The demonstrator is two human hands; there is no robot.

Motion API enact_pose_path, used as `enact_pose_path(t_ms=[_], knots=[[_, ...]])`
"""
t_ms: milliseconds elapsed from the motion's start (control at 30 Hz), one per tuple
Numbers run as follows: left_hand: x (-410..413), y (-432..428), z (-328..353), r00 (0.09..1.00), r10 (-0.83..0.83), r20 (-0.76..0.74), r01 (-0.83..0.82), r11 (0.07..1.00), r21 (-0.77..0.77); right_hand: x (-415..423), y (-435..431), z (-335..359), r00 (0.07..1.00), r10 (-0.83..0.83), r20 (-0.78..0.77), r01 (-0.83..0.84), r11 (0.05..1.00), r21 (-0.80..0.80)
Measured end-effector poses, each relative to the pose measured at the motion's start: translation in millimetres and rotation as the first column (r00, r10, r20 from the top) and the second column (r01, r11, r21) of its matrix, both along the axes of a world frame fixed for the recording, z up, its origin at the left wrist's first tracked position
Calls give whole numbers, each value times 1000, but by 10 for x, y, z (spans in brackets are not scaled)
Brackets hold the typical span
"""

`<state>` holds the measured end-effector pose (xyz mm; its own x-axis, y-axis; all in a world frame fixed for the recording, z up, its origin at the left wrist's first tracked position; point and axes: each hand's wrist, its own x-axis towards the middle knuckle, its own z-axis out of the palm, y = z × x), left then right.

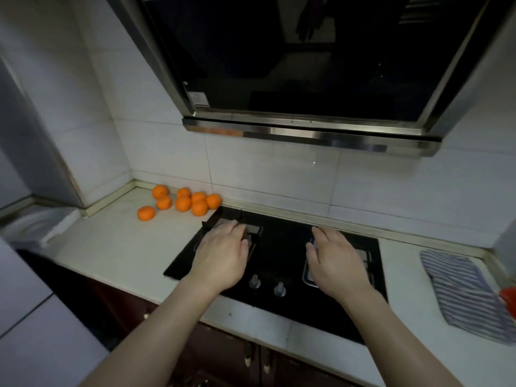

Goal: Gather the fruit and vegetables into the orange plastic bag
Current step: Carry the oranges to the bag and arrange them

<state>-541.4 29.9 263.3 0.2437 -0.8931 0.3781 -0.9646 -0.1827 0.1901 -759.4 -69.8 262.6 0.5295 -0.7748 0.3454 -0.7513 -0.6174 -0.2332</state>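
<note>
1. Left hand (220, 247), right hand (335, 258): flat, fingers straight, empty, over the hob (282, 241). This looks like a ready pose.
2. Tangerines (183, 203): loose at 10 o'clock, against the wall, untouched.
3. Bag: possibly the orange scrap (508, 298) at 3 o'clock; cannot tell.

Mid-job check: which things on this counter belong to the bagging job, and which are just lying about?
Job: tangerines, back left of counter; left hand and right hand, open above the gas hob; orange-red thing at the right edge, possibly the bag, cannot tell.
Lying about: gas hob, knobs, striped cloth, range hood.
</note>
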Motion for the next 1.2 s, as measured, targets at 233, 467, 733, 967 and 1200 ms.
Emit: enact_pose_path(t_ms=[233, 467, 733, 967, 1200], knots=[[662, -278, -62, 998, 56, -23, -56, 998, -2, 687, -383, 23, 999, 38, -23, -37, 999, 25], [1337, -256, -37, 991, 107, -78, -111, 993, -38, 1379, -446, 117, 997, 60, -57, -58, 998, 30], [2321, -57, 23, 996, 49, -76, -51, 998, -22, 2297, -130, 142, 1000, 20, 4, -20, 1000, -2], [3304, 288, 28, 998, 10, -64, -12, 999, -34, 3253, 306, 127, 999, -12, 50, 13, 1000, -21], [4189, 681, -73, 998, 34, -60, -31, 999, 44, 4114, 616, -14, 999, 2, 33, -4, 999, 44]])
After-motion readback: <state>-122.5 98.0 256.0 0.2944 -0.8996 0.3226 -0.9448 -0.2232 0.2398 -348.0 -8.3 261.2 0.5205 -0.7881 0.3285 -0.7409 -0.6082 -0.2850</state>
